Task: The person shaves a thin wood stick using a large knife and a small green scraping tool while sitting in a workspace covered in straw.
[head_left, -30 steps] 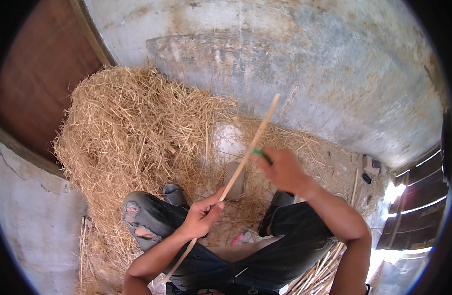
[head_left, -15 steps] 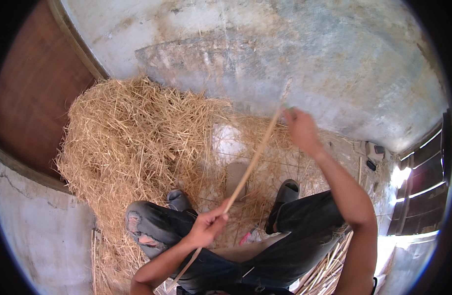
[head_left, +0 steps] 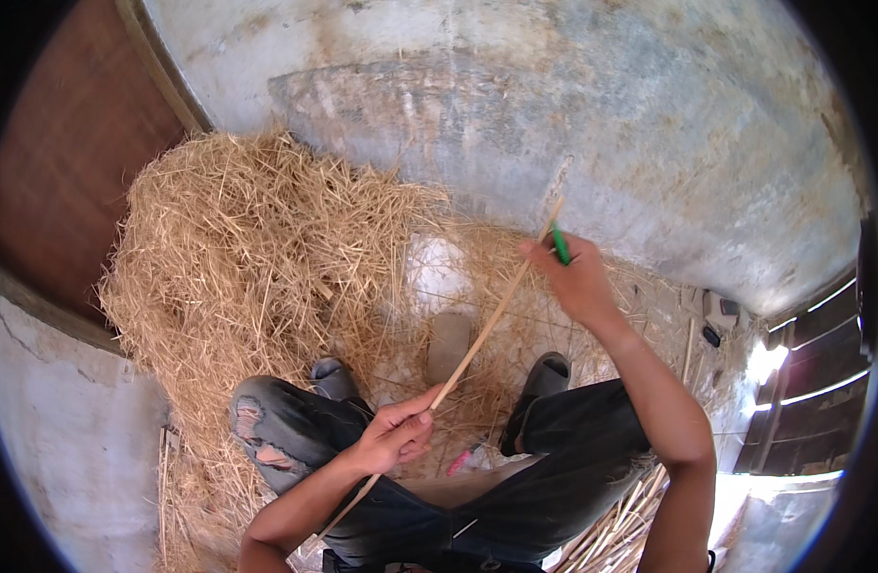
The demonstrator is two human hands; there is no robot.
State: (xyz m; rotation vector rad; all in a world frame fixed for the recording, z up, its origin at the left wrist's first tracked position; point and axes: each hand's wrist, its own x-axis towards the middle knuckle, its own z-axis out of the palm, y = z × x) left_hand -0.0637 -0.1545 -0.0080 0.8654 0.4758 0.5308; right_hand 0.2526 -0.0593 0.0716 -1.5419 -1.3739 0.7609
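Observation:
A long, thin, pale wooden stick [head_left: 497, 316] slants from beside my left thigh up toward the wall. My left hand [head_left: 393, 439] is closed around its lower middle, with the lower end running back past my wrist. Near the upper end, my right hand [head_left: 575, 279] grips a small green tool [head_left: 560, 245], perhaps a knife; its blade, if any, is hidden. The right thumb and fingers sit against the stick just below its tip.
A big heap of straw [head_left: 257, 258] lies at the left, by a red-brown panel [head_left: 62, 143]. A flat grey-brown block [head_left: 449, 346] rests between my slippered feet. More sticks [head_left: 611, 523] lie beside my right thigh. A stained wall [head_left: 649, 124] rises ahead.
My right hand has come a little nearer along the stick's upper end and turned, so the green tool shows more. My left hand keeps its hold. The view has shifted slightly.

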